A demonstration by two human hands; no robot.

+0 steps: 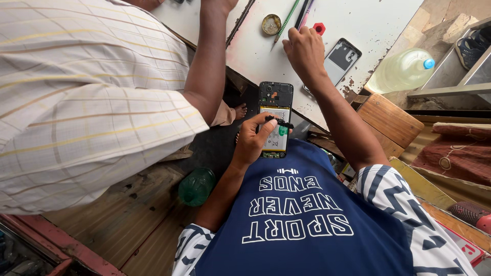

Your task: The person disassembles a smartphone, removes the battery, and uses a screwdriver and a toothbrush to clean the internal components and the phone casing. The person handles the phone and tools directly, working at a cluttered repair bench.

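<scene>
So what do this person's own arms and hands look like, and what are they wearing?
Both arms are bare from above the elbow down. The left hand and right hand wear no gloves, and no rings or watch show. The short sleeves are white with dark navy zigzag stripes, on a navy shirt with white block lettering on the chest.

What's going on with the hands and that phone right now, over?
Left hand grips opened phone, insides showing. Right hand on white table, near loose back cover. Another person's arm beside it.

A white battery label point(275, 129) with a small green sticker point(283, 131) shows inside the opened phone point(275, 118).
</scene>
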